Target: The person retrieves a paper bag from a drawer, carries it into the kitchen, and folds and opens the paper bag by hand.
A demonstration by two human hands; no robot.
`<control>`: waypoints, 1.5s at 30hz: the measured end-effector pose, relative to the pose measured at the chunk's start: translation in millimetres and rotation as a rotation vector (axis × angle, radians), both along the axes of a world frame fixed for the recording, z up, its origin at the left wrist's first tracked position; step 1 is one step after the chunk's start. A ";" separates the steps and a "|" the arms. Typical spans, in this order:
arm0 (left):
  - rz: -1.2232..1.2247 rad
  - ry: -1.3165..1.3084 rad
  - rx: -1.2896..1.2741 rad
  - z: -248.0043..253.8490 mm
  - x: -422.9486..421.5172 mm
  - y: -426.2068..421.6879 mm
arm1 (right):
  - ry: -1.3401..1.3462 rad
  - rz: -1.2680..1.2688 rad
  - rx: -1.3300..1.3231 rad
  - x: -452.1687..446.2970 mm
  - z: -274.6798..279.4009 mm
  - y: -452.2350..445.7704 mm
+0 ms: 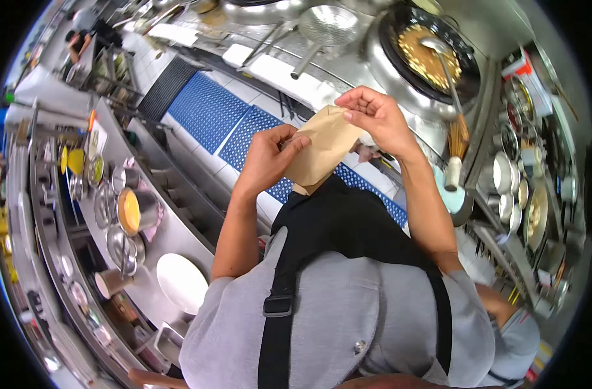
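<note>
A small brown paper bag is held up in front of my chest, over the black apron. My left hand grips its left side, with the thumb on the front face. At the bag's top right corner, my right hand pinches the edge between thumb and fingers. The paper looks creased and mostly flat. What is inside the bag, if anything, is hidden.
A wok with brown liquid, pale pieces and a ladle sits at the upper right. A strainer lies left of it. Bowls and a white plate stand on the left counter. Other people are at the upper left and lower right.
</note>
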State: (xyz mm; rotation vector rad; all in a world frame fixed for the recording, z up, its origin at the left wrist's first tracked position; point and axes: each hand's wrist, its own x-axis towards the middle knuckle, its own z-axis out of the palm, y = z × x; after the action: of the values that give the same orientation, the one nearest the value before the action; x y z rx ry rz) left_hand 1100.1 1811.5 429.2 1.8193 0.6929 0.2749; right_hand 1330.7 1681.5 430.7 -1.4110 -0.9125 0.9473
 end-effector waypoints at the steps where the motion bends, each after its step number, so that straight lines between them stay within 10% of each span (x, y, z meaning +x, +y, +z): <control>1: 0.102 -0.066 -0.045 -10.5 -6.3 1.9 | -0.061 0.024 0.053 -5.3 -7.9 18.9; 3: 0.318 -0.198 -0.124 -37.5 -24.9 8.6 | -0.726 -0.287 0.270 -34.9 -0.8 49.8; 5: 0.577 -0.255 -0.145 -45.4 -43.0 11.5 | -0.789 -0.292 0.312 -66.0 6.7 68.1; 8: 0.793 -0.418 -0.202 -49.1 -70.6 14.8 | -0.508 0.171 0.202 -119.9 -4.5 93.4; 23: 1.207 -1.010 -0.371 -45.2 -188.2 83.8 | -0.548 0.567 0.460 -269.3 -26.0 238.7; 35: 1.806 -0.591 0.385 -35.3 -194.8 95.9 | -0.117 0.992 0.545 -331.8 -16.4 334.4; 40: 1.944 -0.957 0.339 7.1 -197.1 80.3 | -0.027 1.259 0.634 -356.8 6.1 329.8; 45: 2.050 -0.774 0.397 18.0 -211.6 25.5 | 0.118 1.469 0.527 -380.1 23.7 303.8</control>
State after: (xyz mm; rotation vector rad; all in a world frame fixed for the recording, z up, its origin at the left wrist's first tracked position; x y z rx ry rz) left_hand 888.5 1837.0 447.2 0.4397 1.6796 2.3313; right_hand 950.6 1985.2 454.4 -0.0317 -1.9611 1.6004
